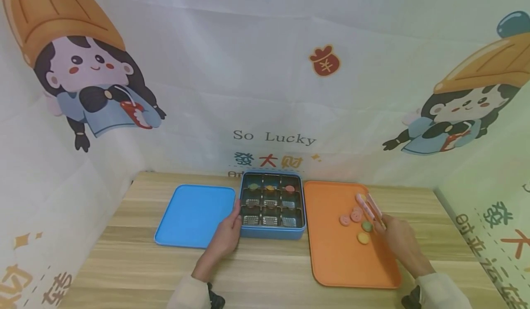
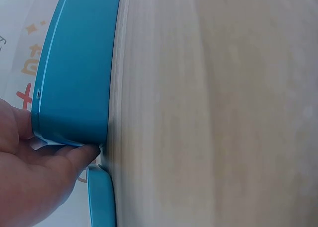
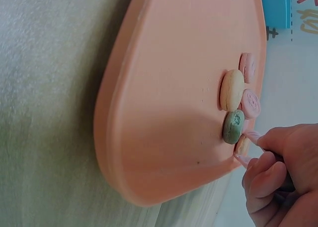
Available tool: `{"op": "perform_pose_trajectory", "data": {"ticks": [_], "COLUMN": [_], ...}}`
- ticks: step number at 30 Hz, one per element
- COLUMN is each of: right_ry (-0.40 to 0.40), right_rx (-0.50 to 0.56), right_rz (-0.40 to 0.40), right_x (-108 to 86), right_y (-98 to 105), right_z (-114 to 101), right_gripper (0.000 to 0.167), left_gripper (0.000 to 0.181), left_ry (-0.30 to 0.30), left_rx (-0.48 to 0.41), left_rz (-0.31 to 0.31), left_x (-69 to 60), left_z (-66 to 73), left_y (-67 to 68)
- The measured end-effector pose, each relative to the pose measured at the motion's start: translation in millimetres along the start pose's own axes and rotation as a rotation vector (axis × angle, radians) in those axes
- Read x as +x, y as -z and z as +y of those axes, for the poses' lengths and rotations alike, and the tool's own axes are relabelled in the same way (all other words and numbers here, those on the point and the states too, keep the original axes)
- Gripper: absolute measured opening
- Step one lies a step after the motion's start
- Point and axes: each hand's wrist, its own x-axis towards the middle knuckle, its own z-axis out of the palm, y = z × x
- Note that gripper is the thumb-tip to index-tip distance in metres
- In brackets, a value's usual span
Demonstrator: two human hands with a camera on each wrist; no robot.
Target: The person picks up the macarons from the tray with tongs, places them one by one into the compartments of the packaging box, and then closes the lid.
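My left hand rests against the left side of a blue tin box. In the left wrist view its fingers touch the box's corner. A black divided insert fills the box, with a green macaron, an orange one and a pink one towards the back. Over the orange tray, my right hand grips pink tongs. Their parted tips stand on either side of a yellow macaron; contact is unclear.
Nearer on the tray lie pink macarons, a green macaron and another yellow macaron. A blue lid lies left of the box on the wooden table. Printed cloth hangs behind.
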Motion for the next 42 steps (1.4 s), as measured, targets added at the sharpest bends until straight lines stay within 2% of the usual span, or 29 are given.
{"op": "perform_pose_trajectory", "data": {"ticks": [5, 11, 14, 17, 19, 29, 39, 42], "right_ry": [0.027, 0.089, 0.110, 0.122, 0.118, 0.143, 0.274, 0.259], "right_rx": [-0.015, -0.023, -0.015, -0.010, 0.002, 0.045, 0.089, 0.121], "right_rz": [0.014, 0.066, 0.085, 0.104, 0.103, 0.108, 0.180, 0.159], "right_x": [0.3, -0.7, -0.5, 0.2, 0.8, 3.1, 2.4, 1.6], "right_y": [-1.6, -1.9, -1.5, -0.9, -0.6, 3.1, 0.7, 2.0], "right_z": [1.2, -2.4, -6.5, -11.6, -15.0, -34.6, -53.6, -59.8], "right_gripper": [0.028, 0.026, 0.018, 0.024, 0.027, 0.016, 0.031, 0.020], "left_gripper": [0.051, 0.052, 0.052, 0.052, 0.052, 0.052, 0.052, 0.052], "left_ry": [0.000, -0.005, -0.005, -0.003, -0.009, -0.006, -0.006, -0.005], "left_rx": [-0.004, -0.002, 0.002, 0.004, 0.001, -0.003, 0.002, 0.003], "left_rz": [-0.002, -0.005, -0.005, -0.003, -0.002, -0.003, -0.001, 0.001], "left_x": [0.0, -0.4, -0.4, -0.3, -0.3, 0.0, -0.7, -1.0], "left_z": [0.2, 1.0, 0.9, 0.1, 0.3, -0.9, 0.7, 1.6], "left_y": [-0.2, 0.2, 0.2, -0.3, -0.3, -0.3, 0.1, 0.3]}}
